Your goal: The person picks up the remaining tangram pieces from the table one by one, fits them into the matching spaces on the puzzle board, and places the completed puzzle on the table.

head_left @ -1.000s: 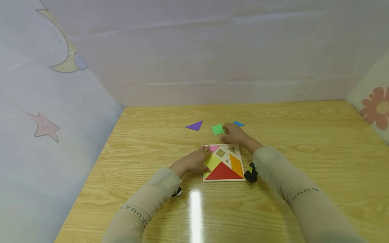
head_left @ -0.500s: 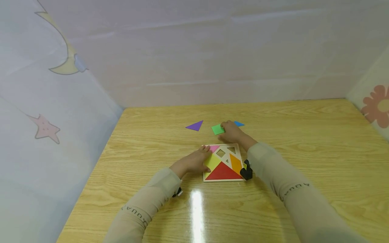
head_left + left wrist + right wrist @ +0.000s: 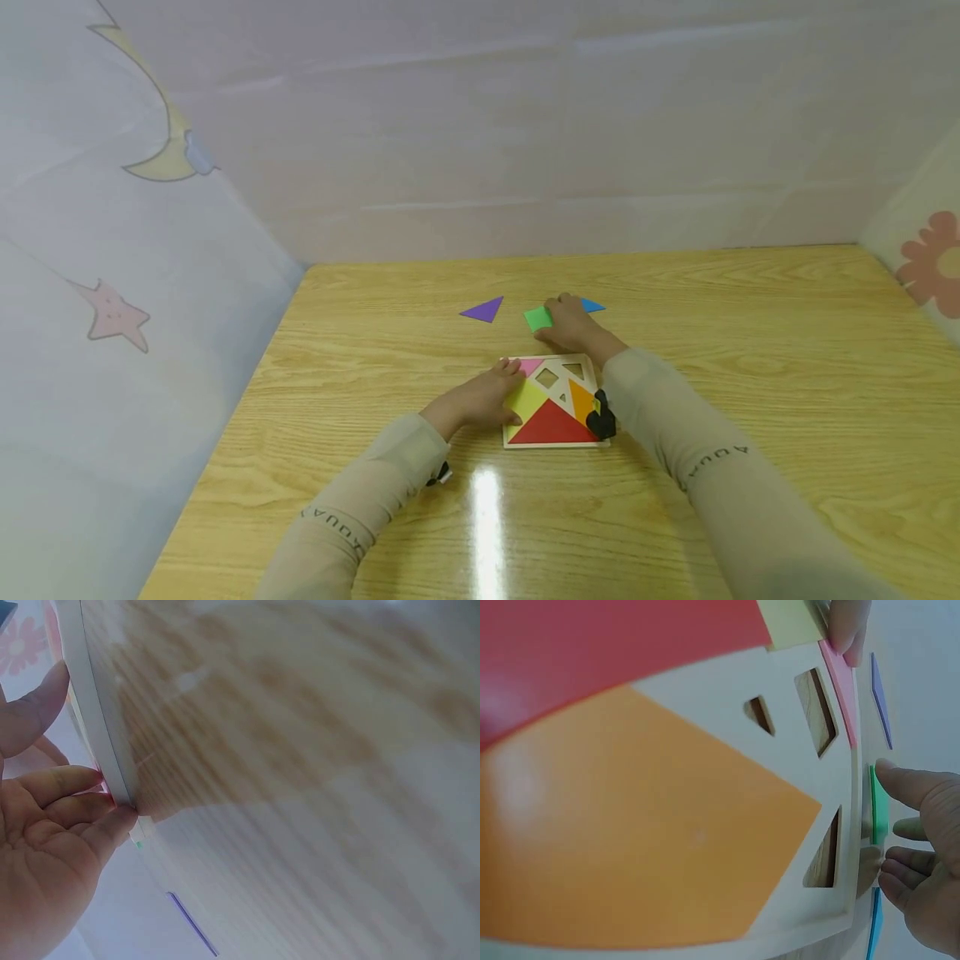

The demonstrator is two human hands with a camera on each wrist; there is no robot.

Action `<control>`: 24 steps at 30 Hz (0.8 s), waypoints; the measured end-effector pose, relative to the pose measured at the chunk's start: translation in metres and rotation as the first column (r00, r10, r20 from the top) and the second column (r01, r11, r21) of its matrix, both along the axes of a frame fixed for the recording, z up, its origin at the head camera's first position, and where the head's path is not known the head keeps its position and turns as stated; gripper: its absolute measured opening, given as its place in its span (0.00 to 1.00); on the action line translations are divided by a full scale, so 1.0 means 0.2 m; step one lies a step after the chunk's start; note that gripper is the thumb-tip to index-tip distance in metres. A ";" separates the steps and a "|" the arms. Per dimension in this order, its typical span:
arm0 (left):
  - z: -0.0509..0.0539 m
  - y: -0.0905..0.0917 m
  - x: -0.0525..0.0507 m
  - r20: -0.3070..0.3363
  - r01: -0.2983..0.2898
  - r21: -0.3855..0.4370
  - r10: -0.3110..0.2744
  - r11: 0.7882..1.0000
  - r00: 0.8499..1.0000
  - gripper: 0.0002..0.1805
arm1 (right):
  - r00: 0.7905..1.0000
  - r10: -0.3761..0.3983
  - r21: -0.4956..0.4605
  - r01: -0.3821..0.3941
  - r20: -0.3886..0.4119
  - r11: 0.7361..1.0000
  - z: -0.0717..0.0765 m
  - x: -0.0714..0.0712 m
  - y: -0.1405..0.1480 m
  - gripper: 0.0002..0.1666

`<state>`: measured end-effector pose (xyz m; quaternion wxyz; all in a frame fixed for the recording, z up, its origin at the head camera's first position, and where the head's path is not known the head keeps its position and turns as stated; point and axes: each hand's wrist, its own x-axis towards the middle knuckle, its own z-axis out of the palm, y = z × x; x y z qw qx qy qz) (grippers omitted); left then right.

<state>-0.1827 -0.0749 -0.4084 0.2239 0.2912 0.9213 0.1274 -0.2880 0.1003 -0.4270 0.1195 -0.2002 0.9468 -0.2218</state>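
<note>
On the table lies a square wooden tangram board (image 3: pixel 555 445) with red, orange, yellow and pink pieces set in it. My left hand (image 3: pixel 480 398) rests on its left side, fingers over the yellow and pink pieces. In the left wrist view, the fingertips (image 3: pixel 112 817) touch the board's edge. Beyond the board, my right hand (image 3: pixel 572 323) holds the green square (image 3: pixel 537 318) at its edges, thumb on the near side and fingers on the far side. The green square lies on the table. In the right wrist view, the thumb (image 3: pixel 907 784) meets one end of it.
A purple triangle (image 3: pixel 483 310) lies left of the green square, and a blue triangle (image 3: pixel 592 305) lies right of it, partly behind my right hand. The board shows several cutouts, among them a square hole (image 3: pixel 547 378). A wall stands behind the table (image 3: pixel 360 333).
My right hand has shifted slightly left and away from me, closing in on the green square. The left hand has stayed on the board.
</note>
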 end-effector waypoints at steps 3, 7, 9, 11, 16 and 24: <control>0.00 0.00 0.00 0.008 -0.005 -0.004 0.005 1.000 1.000 0.39 | 1.000 -0.002 0.004 0.002 -0.007 1.000 0.00 0.00 -0.01 0.33; 0.00 0.00 0.00 0.018 -0.011 -0.011 0.011 1.000 1.000 0.39 | 0.999 -0.003 0.013 0.004 -0.041 1.000 -0.01 0.00 -0.03 0.32; 0.00 0.00 0.00 0.021 -0.010 -0.014 0.011 1.000 1.000 0.39 | 0.999 -0.003 0.026 0.004 -0.054 1.000 -0.01 0.00 -0.04 0.32; 0.00 0.00 0.00 0.022 -0.009 -0.014 0.009 1.000 1.000 0.39 | 0.998 0.003 0.045 0.001 -0.067 0.999 0.00 0.00 -0.04 0.32; 0.00 0.00 -0.01 0.023 -0.004 -0.016 0.005 1.000 1.000 0.39 | 0.997 0.010 0.068 -0.005 -0.073 0.998 0.00 0.00 -0.05 0.32; 0.00 0.00 0.00 0.021 -0.002 -0.020 0.003 1.000 1.000 0.39 | 0.997 0.006 0.072 0.000 -0.073 0.997 0.00 -0.01 -0.05 0.31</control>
